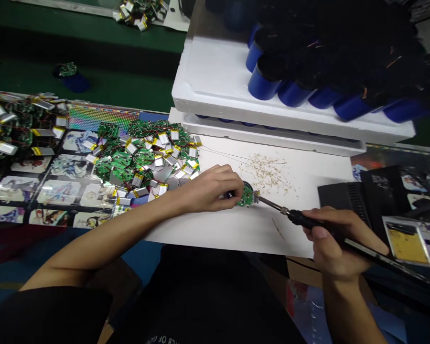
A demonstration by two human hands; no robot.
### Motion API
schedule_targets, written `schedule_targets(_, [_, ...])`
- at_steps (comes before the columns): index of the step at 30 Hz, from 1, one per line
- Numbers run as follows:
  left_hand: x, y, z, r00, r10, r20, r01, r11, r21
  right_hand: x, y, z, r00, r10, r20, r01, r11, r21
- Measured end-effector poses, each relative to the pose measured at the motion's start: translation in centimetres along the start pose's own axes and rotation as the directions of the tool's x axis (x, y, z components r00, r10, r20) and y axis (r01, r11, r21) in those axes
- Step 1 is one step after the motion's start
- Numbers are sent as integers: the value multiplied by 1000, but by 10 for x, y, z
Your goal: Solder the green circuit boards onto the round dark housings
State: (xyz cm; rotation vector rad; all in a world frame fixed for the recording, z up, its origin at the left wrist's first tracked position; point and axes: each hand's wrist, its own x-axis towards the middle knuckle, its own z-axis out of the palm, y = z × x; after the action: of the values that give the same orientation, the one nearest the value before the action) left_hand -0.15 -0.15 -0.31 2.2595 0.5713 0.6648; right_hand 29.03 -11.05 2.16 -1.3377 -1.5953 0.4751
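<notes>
My left hand (218,188) is closed on a small round green circuit board (246,197) with a dark rim, held low over the white work sheet (215,229). Part of the board is hidden behind my fingers. In my right hand (338,239) is a soldering iron (308,220), gripped like a pen. Its metal tip points left and reaches the board's right edge, by a small silvery part; whether it touches cannot be made out. Left of my left hand lies a heap of green boards with silver battery cells (146,155).
Stacked white foam trays (215,86) with blue cylinders (265,79) stand at the back. Tan crumbs (268,169) and thin wires are scattered on the sheet. At the right are a black box (344,200) and a case with a yellow sponge (407,243). More boards (25,122) lie far left.
</notes>
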Motion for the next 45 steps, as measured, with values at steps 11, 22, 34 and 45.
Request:
schedule_targets(11, [-1, 0, 4, 999, -13, -34, 14, 999, 29, 15, -5, 12, 976, -126, 176, 117, 991, 65])
schedule_targets(22, [-1, 0, 5, 999, 15, -47, -13, 999, 40, 17, -1, 12, 970, -110, 219, 106, 994, 30])
schedule_targets(34, [-2, 0, 4, 999, 10, -34, -8, 999, 52, 21, -9, 10, 959, -75, 274, 96, 993, -64])
schedule_targets(45, [-1, -2, 5, 997, 50, -59, -47, 997, 56, 4, 6, 1, 987, -159, 19, 160, 985, -57])
